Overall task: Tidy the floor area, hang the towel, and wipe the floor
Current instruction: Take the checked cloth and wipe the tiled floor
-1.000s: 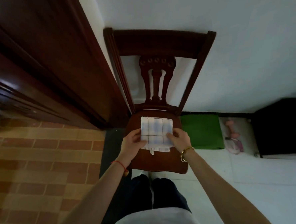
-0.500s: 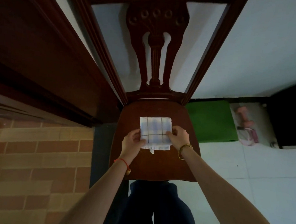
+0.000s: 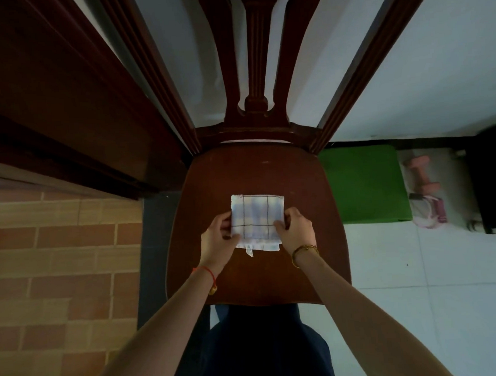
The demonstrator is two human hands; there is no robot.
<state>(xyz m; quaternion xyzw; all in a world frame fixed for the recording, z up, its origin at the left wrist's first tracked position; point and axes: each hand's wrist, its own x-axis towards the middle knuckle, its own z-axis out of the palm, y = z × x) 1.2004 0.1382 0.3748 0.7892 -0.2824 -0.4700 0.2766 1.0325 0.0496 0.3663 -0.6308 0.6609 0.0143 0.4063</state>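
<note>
Folded checked towel (image 3: 256,218) lies mid-seat on dark wooden chair (image 3: 307,184). Left hand (image 3: 218,239) pinches its left edge, right hand (image 3: 296,230) pinches its right edge, both grasping the cloth. Green mat (image 3: 362,185) on floor right of chair, pink dumbbell (image 3: 421,174) beyond it

Chair (image 3: 248,170): dark wood, against the wall
Green mat (image 3: 363,186): right of chair
Pink dumbbell (image 3: 421,174): beside mat
Door (image 3: 61,91): left
</note>
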